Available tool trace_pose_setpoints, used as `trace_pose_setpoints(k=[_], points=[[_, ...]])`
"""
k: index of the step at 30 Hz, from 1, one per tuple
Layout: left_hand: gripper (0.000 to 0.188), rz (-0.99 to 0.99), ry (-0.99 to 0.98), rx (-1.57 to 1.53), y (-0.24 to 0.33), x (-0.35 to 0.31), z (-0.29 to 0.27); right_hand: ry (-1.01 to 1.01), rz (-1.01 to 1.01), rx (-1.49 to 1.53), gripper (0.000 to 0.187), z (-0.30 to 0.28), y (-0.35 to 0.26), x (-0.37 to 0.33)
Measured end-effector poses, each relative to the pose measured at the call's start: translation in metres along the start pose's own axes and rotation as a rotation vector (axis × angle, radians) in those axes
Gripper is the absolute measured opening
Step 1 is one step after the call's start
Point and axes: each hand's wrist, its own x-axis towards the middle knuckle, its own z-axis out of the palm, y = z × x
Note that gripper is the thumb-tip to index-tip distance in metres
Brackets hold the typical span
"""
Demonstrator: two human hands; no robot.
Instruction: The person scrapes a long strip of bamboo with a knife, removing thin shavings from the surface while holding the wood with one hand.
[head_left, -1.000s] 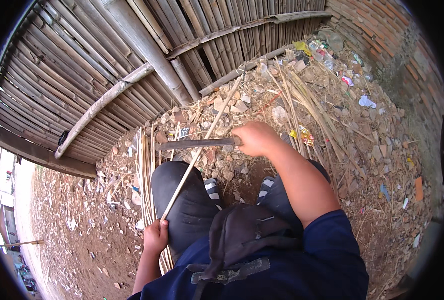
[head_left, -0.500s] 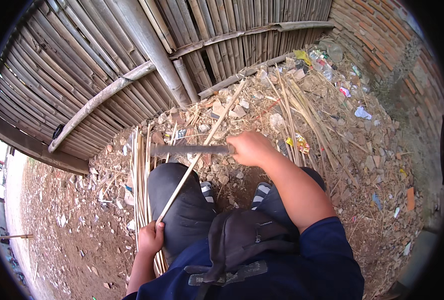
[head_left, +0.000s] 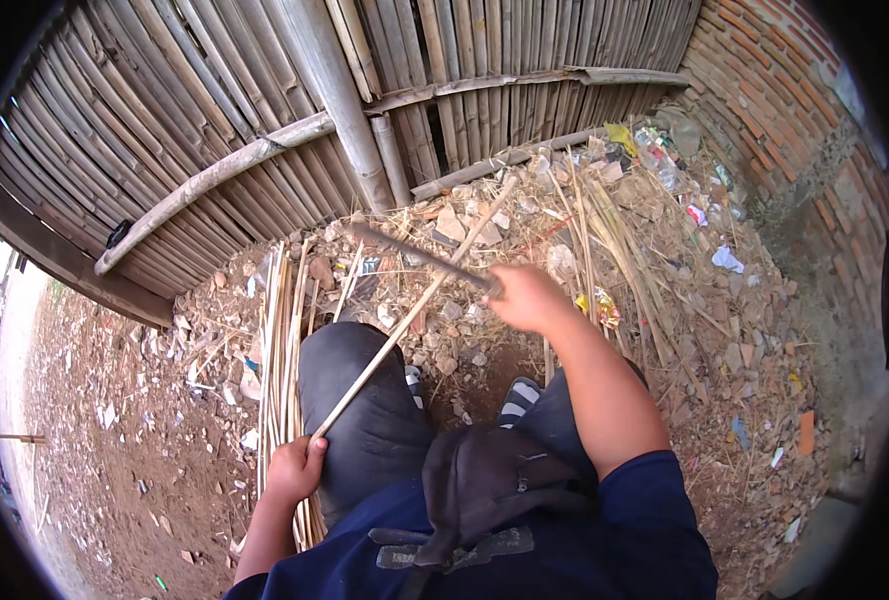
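Head view: A person's left hand [head_left: 297,470] held its grip pinched on the near end of a pale strip [head_left: 384,350], which slanted over the left thigh [head_left: 354,400]. The right hand [head_left: 529,300] kept its grip wrapped around a dark blade [head_left: 419,255] crossing the strip's far part; contact could not be told. More strips [head_left: 278,370] lay beside the leg.

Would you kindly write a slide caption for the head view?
Left hand grips a pale strip; right hand holds a dark knife above rubble.
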Motion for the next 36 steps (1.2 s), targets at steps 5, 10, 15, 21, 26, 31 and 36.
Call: trace_pose_setpoints(k=[5,10,15,21,26,31,36], points=[[0.053,0.020,-0.027,-0.023,0.004,0.003,-0.005,-0.107,-0.366,-0.310,0.017,0.009,-0.008,-0.003],[0.053,0.034,-0.044,-0.026,0.007,0.004,-0.007,0.060,-0.045,0.084,0.030,0.008,0.058,0.049],[0.055,0.022,-0.065,-0.033,0.004,0.005,-0.014,0.210,-0.061,-0.015,0.037,0.002,0.034,0.029],[0.066,-0.048,-0.242,-0.099,-0.004,0.009,-0.025,-0.029,-0.410,-0.289,0.043,0.016,-0.012,-0.001],[0.067,-0.036,-0.201,-0.085,-0.004,0.003,-0.023,-0.064,-0.121,0.030,0.036,0.002,0.021,0.032],[0.064,-0.061,-0.140,-0.021,0.005,-0.003,-0.025,0.110,-0.038,-0.003,0.034,-0.011,0.014,0.034],[0.057,0.021,-0.049,0.030,0.007,-0.006,-0.021,-0.018,-0.336,-0.240,0.027,0.011,-0.029,0.001]])
